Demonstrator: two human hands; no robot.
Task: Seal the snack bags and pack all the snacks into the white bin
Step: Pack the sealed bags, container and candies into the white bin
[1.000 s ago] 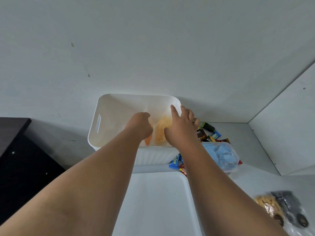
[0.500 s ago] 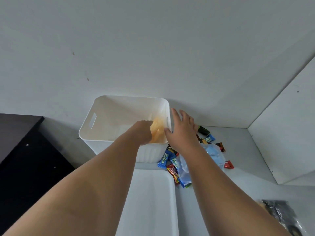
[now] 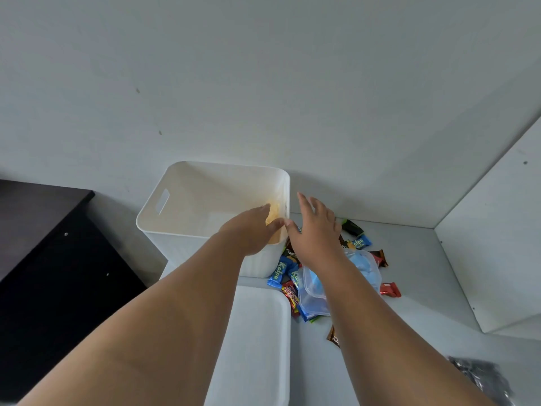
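The white bin (image 3: pixel 175 197) stands against the wall with a bag of orange-yellow snacks (image 3: pixel 275 212) inside at its right wall. My left hand (image 3: pixel 251 232) reaches over the bin's near rim with straight fingers beside that bag. My right hand (image 3: pixel 314 230) hovers just right of the bin, fingers spread, holding nothing. Under my right forearm lies a clear zip bag of blue pieces (image 3: pixel 363 268). Several small wrapped snack bars (image 3: pixel 276 275) are scattered on the tabletop around it.
A white tray or lid (image 3: pixel 257 341) lies in front of the bin. A dark bag (image 3: pixel 483 376) sits at the bottom right. A black cabinet (image 3: pixel 44 244) stands to the left. A white panel (image 3: pixel 497 244) closes the right side.
Both hands have let go of the orange snack bag, which now lies in the bin. My right hand has moved out over the bin's right edge. The camera has turned right.
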